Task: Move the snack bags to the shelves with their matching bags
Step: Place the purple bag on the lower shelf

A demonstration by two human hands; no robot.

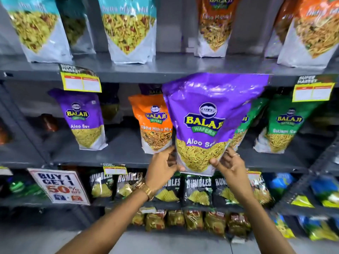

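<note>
We held the purple Aloo Sev bag (pixel 211 123) upright in front of the middle shelf (pixel 119 153), both hands clamped on its lower corners: the left hand (pixel 162 166) with the thumb across the front at the bottom left, the right hand (pixel 228 165) pinching the bottom right edge. The bag hung clear of the shelf board, overlapping an orange Tikha Mitha Mix bag (pixel 156 123) and a green bag (pixel 246 121) behind it.

We judged the step in hand to be the carry phase: the bag was lifted but not yet placed. The matching Aloo Sev bag on the shelf (pixel 84 120) stood well to the left on the same shelf, with open board beside it. The next move would call for a leftward transfer past the orange bag, then setting the flat base down beside its match.

The bag was a glossy, crinkled film pouch, puffed in the body, with a gusseted white base and a printed picture of thin yellow strands.
</note>
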